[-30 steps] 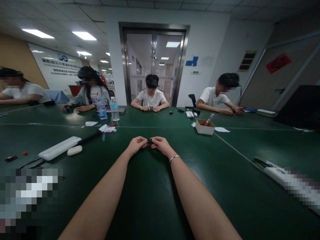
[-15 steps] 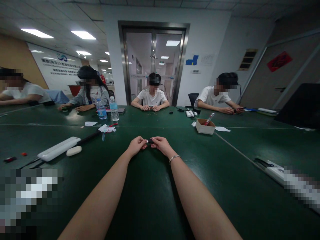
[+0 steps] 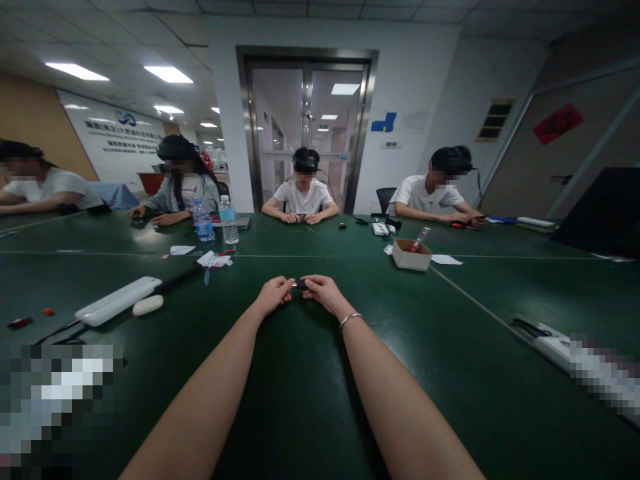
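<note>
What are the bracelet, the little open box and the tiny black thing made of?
The bracelet looks like polished metal: silvery and shiny. The open box seems to be matt cardboard, with thin, pale walls and a brown inside. The tiny black thing may be smooth plastic, as it looks evenly dark; its silvery end might be metal. Too small to be sure.

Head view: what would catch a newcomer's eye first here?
Probably the two bare forearms reaching up the middle of the green table, left hand and right hand meeting at a small dark object. Next, the people in headsets seated around the far side, before a metal-framed glass door.
</note>
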The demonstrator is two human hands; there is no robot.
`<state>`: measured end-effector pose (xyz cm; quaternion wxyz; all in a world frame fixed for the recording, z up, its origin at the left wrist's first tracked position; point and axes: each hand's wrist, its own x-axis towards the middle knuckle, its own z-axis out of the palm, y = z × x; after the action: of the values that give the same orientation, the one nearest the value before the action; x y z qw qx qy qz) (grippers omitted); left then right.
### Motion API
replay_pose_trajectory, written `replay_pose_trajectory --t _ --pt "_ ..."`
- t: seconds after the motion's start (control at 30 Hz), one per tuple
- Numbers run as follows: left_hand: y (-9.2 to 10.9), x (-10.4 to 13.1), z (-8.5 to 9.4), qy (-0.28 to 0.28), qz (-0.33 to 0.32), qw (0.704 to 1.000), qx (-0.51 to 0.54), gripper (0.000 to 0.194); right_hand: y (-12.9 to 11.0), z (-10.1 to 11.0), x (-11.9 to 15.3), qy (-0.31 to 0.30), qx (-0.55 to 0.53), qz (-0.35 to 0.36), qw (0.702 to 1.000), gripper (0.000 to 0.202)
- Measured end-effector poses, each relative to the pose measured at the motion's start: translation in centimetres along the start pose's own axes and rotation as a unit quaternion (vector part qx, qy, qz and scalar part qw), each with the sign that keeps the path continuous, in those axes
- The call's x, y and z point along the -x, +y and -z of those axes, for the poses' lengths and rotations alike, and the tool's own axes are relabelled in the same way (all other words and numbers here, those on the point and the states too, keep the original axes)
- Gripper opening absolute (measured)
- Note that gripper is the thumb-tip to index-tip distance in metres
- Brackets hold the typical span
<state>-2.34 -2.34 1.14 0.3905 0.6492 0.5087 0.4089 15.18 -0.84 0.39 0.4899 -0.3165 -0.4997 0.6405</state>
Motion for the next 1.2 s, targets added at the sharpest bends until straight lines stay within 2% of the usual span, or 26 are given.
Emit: replay_pose_trajectory --t 0.23,0.7,0.87,1.07,1.2 --pt "1.1 0.6 0.1 0.019 0.004 0.999 -0.033 0.04 -0.3 0.0 0.2 -0.01 0.008 0.002 1.0 0.016" --pt "-0.3 -0.1 0.1 0.022 0.024 0.998 -0.056 0.055 -1.2 -0.4 0.9 -0.043 -0.011 -0.003 0.999 0.024" --pt "-0.2 0.0 -0.2 0.031 0.02 0.999 -0.028 0.052 -1.0 -0.4 0.7 -0.03 -0.007 -0.001 1.0 0.02" --pt "0.4 0.2 -0.3 0.014 0.006 1.0 0.006 0.038 -0.6 -0.3 0.2 0.013 -0.029 -0.012 0.999 0.012" --pt "0.7 0.5 -0.2 0.015 -0.025 0.999 0.034 0.034 -0.6 -0.3 0.1 0.026 -0.033 -0.024 0.999 0.011"
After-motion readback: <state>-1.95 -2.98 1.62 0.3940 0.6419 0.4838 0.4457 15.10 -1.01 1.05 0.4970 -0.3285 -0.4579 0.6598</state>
